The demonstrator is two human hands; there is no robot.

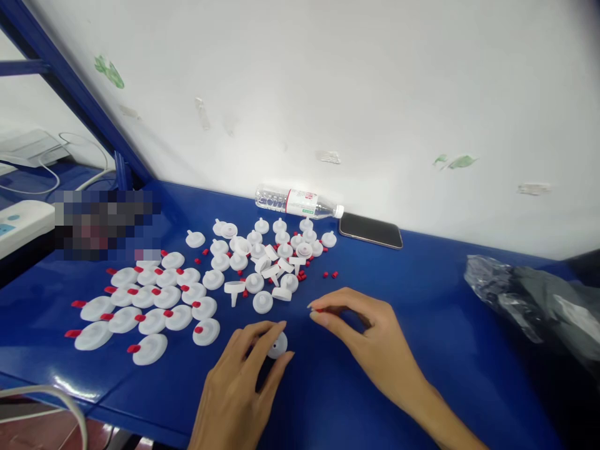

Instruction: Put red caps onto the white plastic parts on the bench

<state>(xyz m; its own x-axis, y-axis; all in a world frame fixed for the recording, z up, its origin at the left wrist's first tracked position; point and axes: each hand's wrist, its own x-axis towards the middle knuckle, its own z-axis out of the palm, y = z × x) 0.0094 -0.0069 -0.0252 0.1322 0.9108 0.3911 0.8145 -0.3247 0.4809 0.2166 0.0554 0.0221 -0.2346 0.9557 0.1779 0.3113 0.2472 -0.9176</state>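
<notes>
My left hand has its thumb and fingers around a white round plastic piece, partly covered by the fingers. To its right, my right hand pinches a small red cap between thumb and index fingertip. Beyond my hands lies a loose group of white disc pieces with short stems, some upright and some on their sides. Small red caps are scattered among them. On the left, several white discs with red caps on their stems lie close together.
A clear bottle with a white label lies on its side by the wall, beside a dark phone. Crumpled clear plastic and dark material are on the right of the blue table. A white cable loops at lower left.
</notes>
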